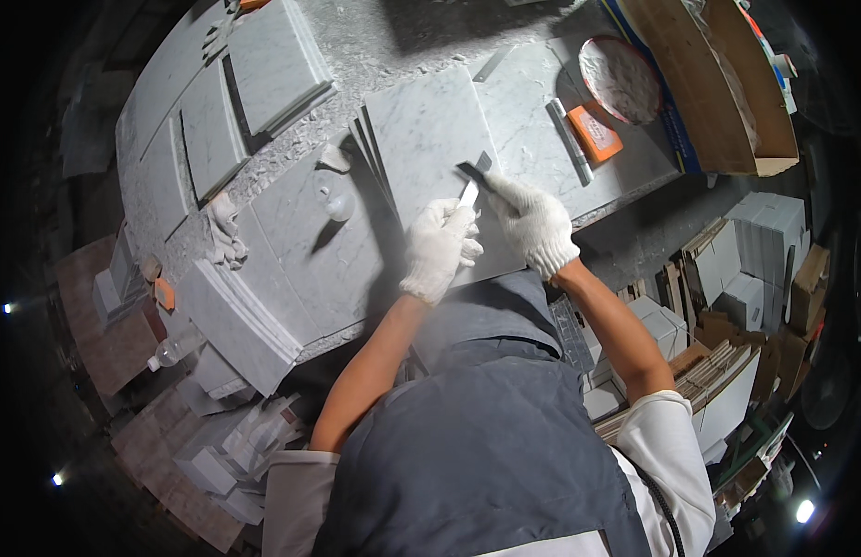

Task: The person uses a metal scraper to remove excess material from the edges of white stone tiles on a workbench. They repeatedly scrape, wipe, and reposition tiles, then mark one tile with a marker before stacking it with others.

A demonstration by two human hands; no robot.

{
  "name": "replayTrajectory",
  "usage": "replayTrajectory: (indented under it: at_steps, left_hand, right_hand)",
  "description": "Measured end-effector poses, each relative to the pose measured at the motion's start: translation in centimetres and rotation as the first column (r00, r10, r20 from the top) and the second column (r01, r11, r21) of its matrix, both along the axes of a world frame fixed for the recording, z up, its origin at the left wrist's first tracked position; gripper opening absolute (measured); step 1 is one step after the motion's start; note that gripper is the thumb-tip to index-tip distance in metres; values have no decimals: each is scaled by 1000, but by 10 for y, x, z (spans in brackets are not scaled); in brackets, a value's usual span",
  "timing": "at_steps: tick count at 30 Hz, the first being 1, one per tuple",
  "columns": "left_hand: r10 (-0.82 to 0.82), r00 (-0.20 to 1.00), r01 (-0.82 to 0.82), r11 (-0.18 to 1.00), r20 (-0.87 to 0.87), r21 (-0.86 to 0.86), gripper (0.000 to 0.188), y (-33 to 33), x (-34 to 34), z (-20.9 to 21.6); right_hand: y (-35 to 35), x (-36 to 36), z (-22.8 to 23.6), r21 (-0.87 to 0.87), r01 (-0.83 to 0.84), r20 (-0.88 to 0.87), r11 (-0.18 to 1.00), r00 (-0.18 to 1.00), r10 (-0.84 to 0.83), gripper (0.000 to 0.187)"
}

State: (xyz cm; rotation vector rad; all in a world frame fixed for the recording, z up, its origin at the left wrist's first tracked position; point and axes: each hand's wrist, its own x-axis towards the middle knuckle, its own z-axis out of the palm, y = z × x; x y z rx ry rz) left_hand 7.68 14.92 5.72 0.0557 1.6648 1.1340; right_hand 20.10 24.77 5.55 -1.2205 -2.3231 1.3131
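White knitted gloves cover both my hands. My left hand point(439, 246) is closed around a narrow, flat white piece point(468, 194) that sticks up past the thumb, perhaps a blade or a strip. My right hand point(530, 219) grips a small flat dark tool point(470, 173), scraper-like, its exact kind unclear. The two held pieces come close together; whether they touch cannot be made out. Beneath them lies a pale grey-veined marble slab point(426, 130), stacked on others whose edges show at its left.
An orange box point(595, 133) and a long metal bar point(569, 142) lie right of the slab, below a round basin of white paste point(621, 79). A cardboard box point(699, 74) stands at far right. Left are a small translucent bottle point(336, 202), stacked slabs point(240, 320) and a loose glove point(225, 230).
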Motion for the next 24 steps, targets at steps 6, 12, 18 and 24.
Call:
replayTrajectory:
  at_steps: [6, 12, 18, 24]
  left_hand:
    - [7, 1000, -7, 1000, -1, 7, 22, 0, 2, 3]
    - [-8, 1000, 8, 1000, -9, -30, 23, 0, 3, 4]
    - [24, 1000, -24, 1000, 12, 7, 23, 0, 5, 4]
    - [33, 999, -34, 999, 12, 21, 21, -2, 5, -4]
  right_hand:
    - [9, 1, 0, 19, 59, -139, 998, 989, -56, 27]
    - [32, 0, 5, 46, -136, 90, 990, 987, 131, 28]
    - [35, 3, 7, -35, -293, 185, 955, 938, 294, 27]
    - [24, 17, 2, -39, -148, 5, 988, 989, 149, 32]
